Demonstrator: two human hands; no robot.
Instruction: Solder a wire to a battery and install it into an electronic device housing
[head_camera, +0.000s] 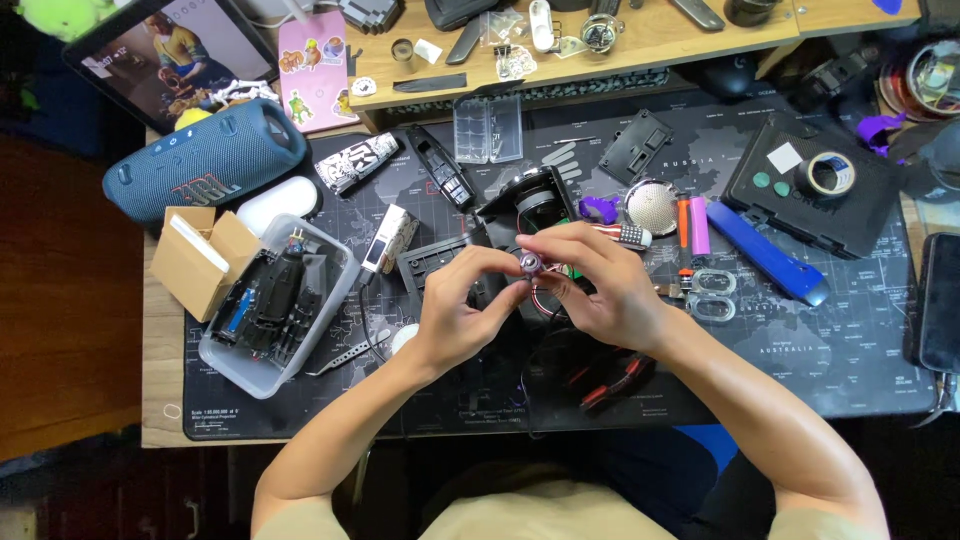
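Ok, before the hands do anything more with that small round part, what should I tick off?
1. Small round purple part pinched by both hands: ok.
2. Left hand fingertips on it: ok.
3. Right hand fingertips on it: ok.
4. Red and black wires hanging under it, free of snags: cannot tell.
5. Tweezers lying apart from the hands on the mat: ok.
6. Clear plastic bin of parts upright, left of the hands: ok.

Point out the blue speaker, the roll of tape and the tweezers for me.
blue speaker (205, 160), head view, middle of its fabric body.
roll of tape (831, 175), head view, on the ring's near rim.
tweezers (348, 355), head view, midway along the metal arms.
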